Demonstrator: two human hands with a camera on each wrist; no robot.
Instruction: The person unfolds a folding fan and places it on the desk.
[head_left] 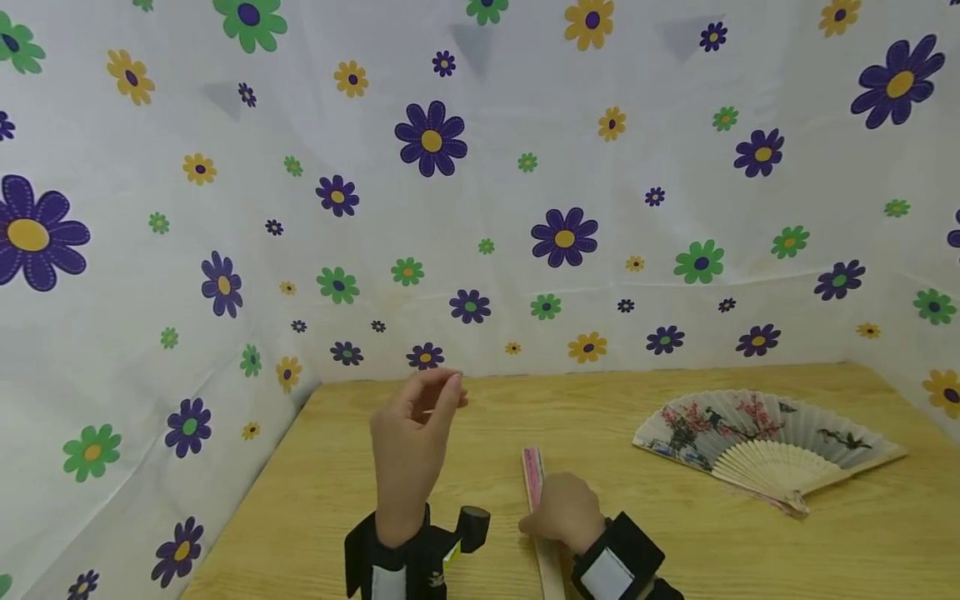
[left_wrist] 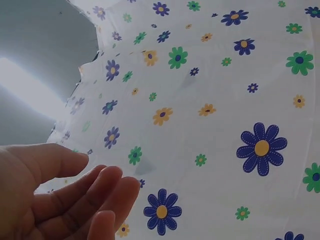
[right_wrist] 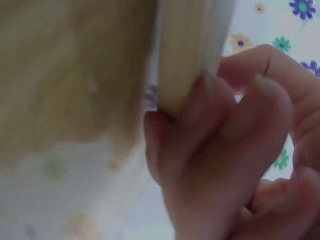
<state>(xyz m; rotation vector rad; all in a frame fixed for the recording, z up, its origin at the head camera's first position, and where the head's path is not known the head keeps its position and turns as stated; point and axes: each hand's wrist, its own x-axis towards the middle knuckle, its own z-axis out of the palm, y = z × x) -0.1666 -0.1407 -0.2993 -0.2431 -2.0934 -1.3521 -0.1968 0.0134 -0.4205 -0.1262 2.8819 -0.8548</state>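
Observation:
In the head view, a folded fan points away from me, its pink-edged upper part beyond my right hand and its pale wooden sticks below. My right hand grips it around the middle. Close up in the right wrist view, thumb and fingers pinch the stacked pale sticks. My left hand is raised above the table's left half, fingers loosely bent and holding nothing. The left wrist view shows the thumb apart from the relaxed fingers.
A spread-open folding fan, painted with blossoms and birds, lies at the right of the wooden table. White cloth printed with purple, green and yellow flowers surrounds the table at the back and both sides.

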